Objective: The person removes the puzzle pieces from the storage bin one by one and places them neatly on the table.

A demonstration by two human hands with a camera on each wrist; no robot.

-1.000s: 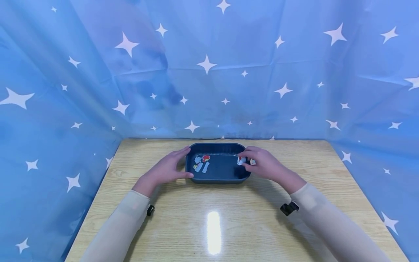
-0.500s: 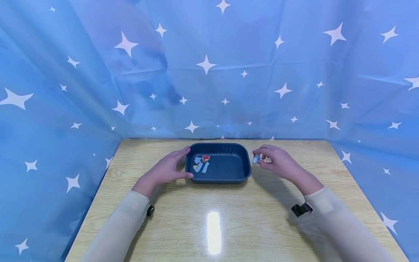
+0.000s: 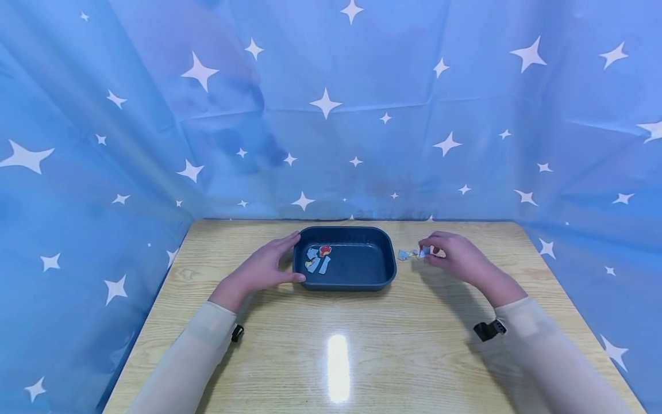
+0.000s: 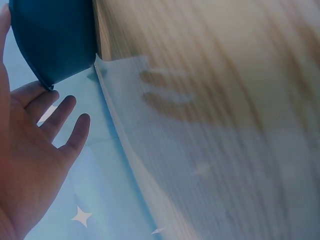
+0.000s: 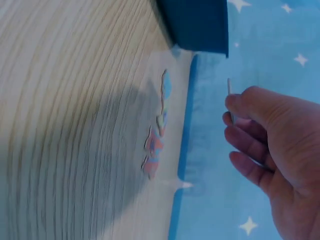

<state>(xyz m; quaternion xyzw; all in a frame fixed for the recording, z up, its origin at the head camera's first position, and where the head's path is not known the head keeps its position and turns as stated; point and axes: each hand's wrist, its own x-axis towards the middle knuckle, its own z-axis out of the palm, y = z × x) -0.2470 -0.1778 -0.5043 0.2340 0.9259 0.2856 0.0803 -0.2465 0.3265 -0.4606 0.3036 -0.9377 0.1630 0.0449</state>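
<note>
My right hand [image 3: 455,259] pinches a thin flat puzzle piece [image 5: 229,86] between thumb and fingers, over the table right of the tray. Below it lie several irregular, printed puzzle pieces [image 5: 154,141] in a loose row, light blue, red and yellow. The dark blue tray [image 3: 357,286] holds a few more pieces [image 3: 324,264] at its left end. With thumb and fingers spread, my left hand [image 3: 264,266] spans the tray's left end. In the left wrist view a fingertip touches the tray's rim and the other fingers stay outstretched.
The wooden table [image 3: 289,345] carries a bright light reflection near its front. A blue star-patterned curtain [image 3: 331,144] hangs along the back edge and both sides. A dark wrist camera [image 3: 489,330] sits on the right sleeve.
My right hand has moved right, out of the tray and across the table beside it. A light blue piece now shows on the table just right of the tray. The left hand has stayed put.
</note>
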